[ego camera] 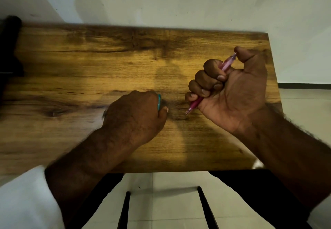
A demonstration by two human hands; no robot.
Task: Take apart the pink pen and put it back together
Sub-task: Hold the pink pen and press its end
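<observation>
Above the wooden surface (75, 71), toward its right side, the right hand (231, 89) has its fingers (206, 78) curled tight around the pink pen (194, 104), tip pointing down-left, thumb at the top end; the left hand (134, 115) rests fisted on the wood, fingers closed on a teal piece (159, 101)

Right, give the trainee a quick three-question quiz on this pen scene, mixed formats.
1. True or false: the pink pen lies flat on the wooden table.
2. Which hand grips the pink pen? A) left hand B) right hand
3. Fill in: a small ____-coloured object peeks from the left hand.

Key: 1 false, it is held in a fist, tip down; 2 B; 3 teal.
</observation>
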